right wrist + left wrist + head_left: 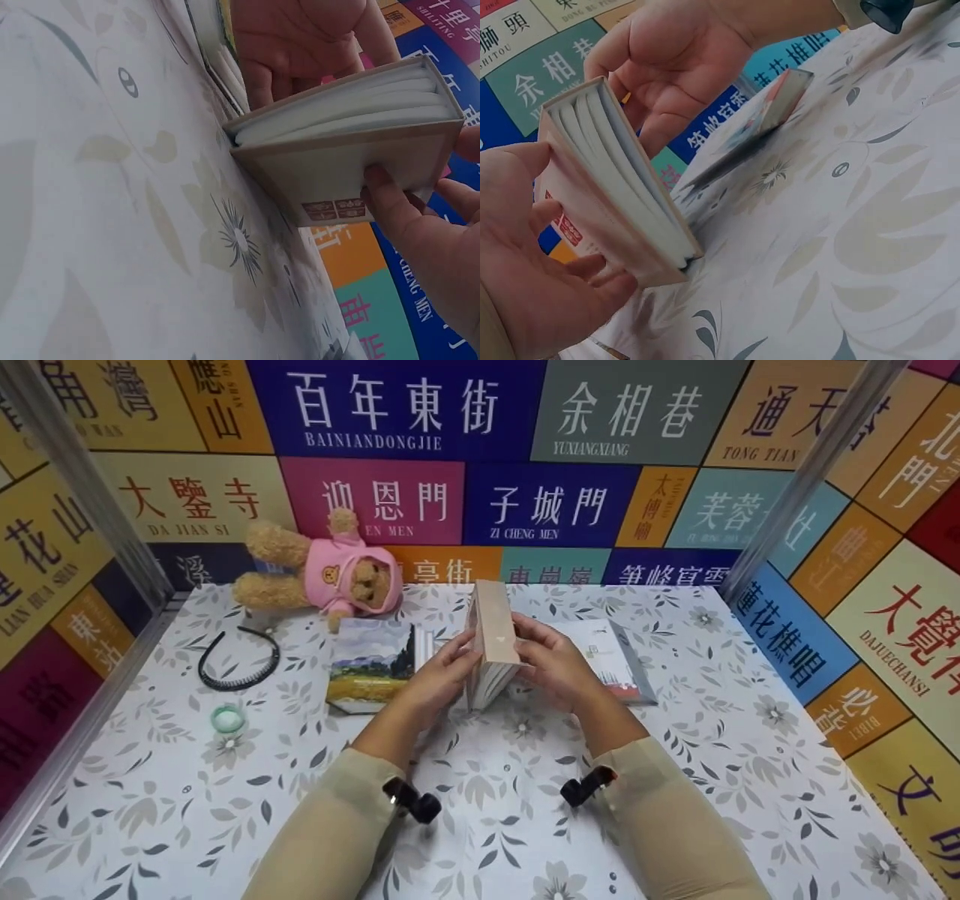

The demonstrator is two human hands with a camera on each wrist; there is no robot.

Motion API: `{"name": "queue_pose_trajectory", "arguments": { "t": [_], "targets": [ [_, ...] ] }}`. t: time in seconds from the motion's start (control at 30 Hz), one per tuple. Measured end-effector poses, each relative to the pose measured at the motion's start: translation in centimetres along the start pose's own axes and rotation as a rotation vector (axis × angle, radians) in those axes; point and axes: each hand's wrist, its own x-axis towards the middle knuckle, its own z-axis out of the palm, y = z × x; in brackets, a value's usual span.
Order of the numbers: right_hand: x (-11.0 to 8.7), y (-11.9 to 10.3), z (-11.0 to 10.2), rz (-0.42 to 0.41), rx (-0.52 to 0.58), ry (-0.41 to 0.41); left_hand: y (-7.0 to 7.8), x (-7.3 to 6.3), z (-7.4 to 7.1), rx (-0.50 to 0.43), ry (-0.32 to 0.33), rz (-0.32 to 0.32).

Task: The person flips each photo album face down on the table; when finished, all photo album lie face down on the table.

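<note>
A thick beige hardcover book (496,622) stands upright on the table between my two hands, its spine toward the top and pages fanned slightly apart below. My left hand (442,671) holds its left cover, fingers bent against the board near a red printed block in the left wrist view. On the other side my right hand (559,664) grips it, the thumb (394,199) pressed on the cover and other fingers at the spine edge. Behind the left hand lies a book with a painted landscape cover (371,660). A white-covered book (600,656) lies behind the right hand.
A teddy bear in a pink hoodie (337,562) lies at the back left against the sign-printed wall (375,502). Left of the books are a black toothed headband (238,684) and a small green ring (228,719). A leaf-patterned cloth (495,810) covers the table.
</note>
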Motion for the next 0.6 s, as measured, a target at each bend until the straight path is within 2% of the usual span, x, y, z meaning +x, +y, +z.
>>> {"name": "queue_pose_trajectory", "arguments": {
  "t": [0.13,0.37,0.43,0.6],
  "targets": [
    [0.4,0.3,-0.9,0.007,0.011,0.045,-0.2,0.0,-0.1,0.060,0.051,-0.002],
    [1.1,0.5,-3.0,0.053,0.013,0.117,0.1,0.1,0.0,-0.091,0.119,-0.080],
    [1.2,0.5,-3.5,0.077,-0.009,0.136,0.2,0.2,-0.2,-0.075,0.139,-0.093],
    [1.6,0.8,-4.1,0.169,-0.007,0.164,0.4,0.0,-0.9,0.039,0.168,-0.088]
  ]
}}
